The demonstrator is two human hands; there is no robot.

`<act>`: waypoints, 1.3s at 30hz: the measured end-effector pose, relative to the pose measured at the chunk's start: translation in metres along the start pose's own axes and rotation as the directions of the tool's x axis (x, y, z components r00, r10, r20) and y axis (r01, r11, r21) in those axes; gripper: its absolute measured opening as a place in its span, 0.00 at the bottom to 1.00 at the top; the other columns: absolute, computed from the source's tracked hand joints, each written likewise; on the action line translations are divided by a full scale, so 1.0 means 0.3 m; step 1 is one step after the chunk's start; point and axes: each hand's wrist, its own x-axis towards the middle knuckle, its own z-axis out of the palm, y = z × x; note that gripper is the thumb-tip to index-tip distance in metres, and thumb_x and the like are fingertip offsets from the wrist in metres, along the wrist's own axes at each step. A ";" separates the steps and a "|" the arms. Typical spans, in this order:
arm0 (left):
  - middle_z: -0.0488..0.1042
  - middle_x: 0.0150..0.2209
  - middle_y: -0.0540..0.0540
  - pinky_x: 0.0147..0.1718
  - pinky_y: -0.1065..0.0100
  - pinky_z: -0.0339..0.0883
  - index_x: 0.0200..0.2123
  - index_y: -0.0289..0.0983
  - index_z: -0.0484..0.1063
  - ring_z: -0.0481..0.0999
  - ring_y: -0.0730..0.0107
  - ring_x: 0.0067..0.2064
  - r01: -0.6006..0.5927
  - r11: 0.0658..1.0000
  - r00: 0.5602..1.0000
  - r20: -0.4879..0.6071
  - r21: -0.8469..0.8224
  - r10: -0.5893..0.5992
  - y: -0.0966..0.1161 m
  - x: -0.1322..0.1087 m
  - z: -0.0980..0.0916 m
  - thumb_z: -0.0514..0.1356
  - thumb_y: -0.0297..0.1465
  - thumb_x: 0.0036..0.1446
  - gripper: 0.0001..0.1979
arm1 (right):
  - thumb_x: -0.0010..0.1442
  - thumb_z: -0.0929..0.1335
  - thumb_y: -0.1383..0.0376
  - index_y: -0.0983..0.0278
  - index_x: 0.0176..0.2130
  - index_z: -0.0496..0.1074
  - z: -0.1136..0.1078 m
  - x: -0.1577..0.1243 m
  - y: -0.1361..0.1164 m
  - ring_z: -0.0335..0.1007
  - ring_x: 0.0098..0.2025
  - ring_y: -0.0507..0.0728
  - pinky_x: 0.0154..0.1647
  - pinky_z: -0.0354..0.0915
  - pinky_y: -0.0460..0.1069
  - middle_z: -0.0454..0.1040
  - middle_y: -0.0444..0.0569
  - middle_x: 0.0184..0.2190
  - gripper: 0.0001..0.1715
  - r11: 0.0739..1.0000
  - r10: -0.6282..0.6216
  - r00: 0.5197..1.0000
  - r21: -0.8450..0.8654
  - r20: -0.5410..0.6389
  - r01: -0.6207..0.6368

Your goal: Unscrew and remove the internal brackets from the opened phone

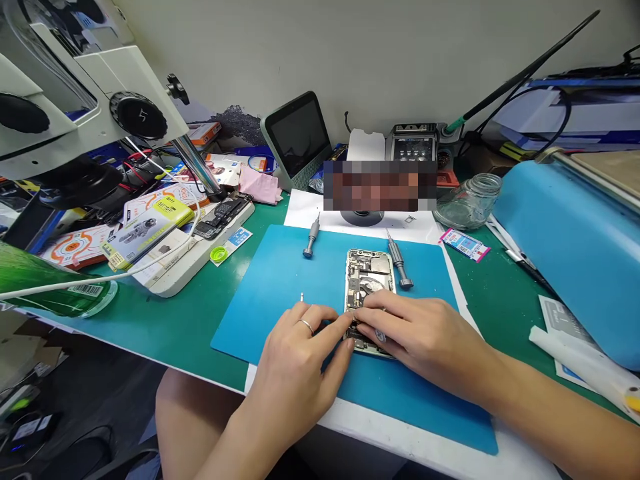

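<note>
- Phone [369, 268] lies face-on near the middle of the blue mat [265, 293], body uncovered, boards and metal plates showing.
- Left hand [300, 360]: index fingertip at the phone's left edge, thumb just below it, a narrow gap between the two. Whether anything is pinched, cannot tell.
- Right hand [430, 328]: fingers bent over the lower half of the phone, grip narrow. Small round metallic piece [381, 336] shows among them; whether held or merely beneath, cannot tell.
- Two drivers lie unused on the mat: left driver [312, 237] well apart from the phone, right driver [400, 263] just beside its upper right edge.
- Tiny metal bit [301, 297] by the left knuckles, too small to identify.
- Progress, as judged: opening is done; work inside is under way at the lower part, where fingers hide the detail. Upper boards sit in the shell.
- Left, as judged: finishing that lower section, and closing up; no cover is on the phone.
</note>
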 end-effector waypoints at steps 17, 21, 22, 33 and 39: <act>0.78 0.52 0.43 0.47 0.55 0.73 0.60 0.40 0.73 0.73 0.61 0.46 -0.043 0.999 0.998 0.046 0.009 0.043 -0.001 -0.005 -0.012 0.56 0.32 0.72 0.16 | 0.73 0.61 0.73 0.63 0.46 0.77 -0.003 -0.014 0.017 0.78 0.33 0.52 0.29 0.67 0.45 0.81 0.49 0.40 0.15 1.000 -0.026 0.999 0.011 0.032 0.026; 0.78 0.52 0.44 0.48 0.54 0.73 0.59 0.40 0.74 0.74 0.60 0.47 -0.041 0.999 0.999 0.034 0.008 0.041 0.000 -0.004 -0.014 0.56 0.32 0.73 0.16 | 0.72 0.60 0.74 0.64 0.47 0.77 -0.003 -0.012 0.021 0.80 0.36 0.53 0.30 0.70 0.45 0.83 0.51 0.42 0.18 0.999 -0.052 0.998 0.008 0.027 0.052; 0.78 0.52 0.45 0.48 0.55 0.73 0.59 0.40 0.74 0.74 0.60 0.47 -0.039 0.999 0.999 0.032 0.009 0.038 0.001 -0.004 -0.014 0.56 0.32 0.73 0.15 | 0.72 0.60 0.75 0.64 0.47 0.77 -0.003 -0.012 0.022 0.80 0.36 0.53 0.31 0.70 0.45 0.83 0.51 0.42 0.18 0.998 -0.056 0.998 0.007 0.025 0.055; 0.78 0.51 0.45 0.48 0.55 0.73 0.57 0.39 0.75 0.74 0.61 0.46 -0.049 0.998 0.999 0.014 0.029 0.049 0.005 -0.007 -0.011 0.56 0.31 0.72 0.15 | 0.71 0.59 0.77 0.65 0.49 0.77 -0.006 -0.018 0.018 0.80 0.35 0.53 0.29 0.70 0.46 0.83 0.50 0.42 0.20 0.998 -0.064 0.997 0.012 0.033 0.064; 0.76 0.53 0.43 0.49 0.53 0.74 0.61 0.38 0.72 0.74 0.58 0.49 -0.046 0.996 0.998 0.039 0.079 0.043 0.009 -0.004 -0.009 0.56 0.32 0.72 0.17 | 0.71 0.59 0.77 0.64 0.52 0.76 0.006 -0.029 0.025 0.80 0.37 0.53 0.32 0.71 0.45 0.82 0.50 0.44 0.21 0.997 -0.059 0.998 0.047 0.034 0.057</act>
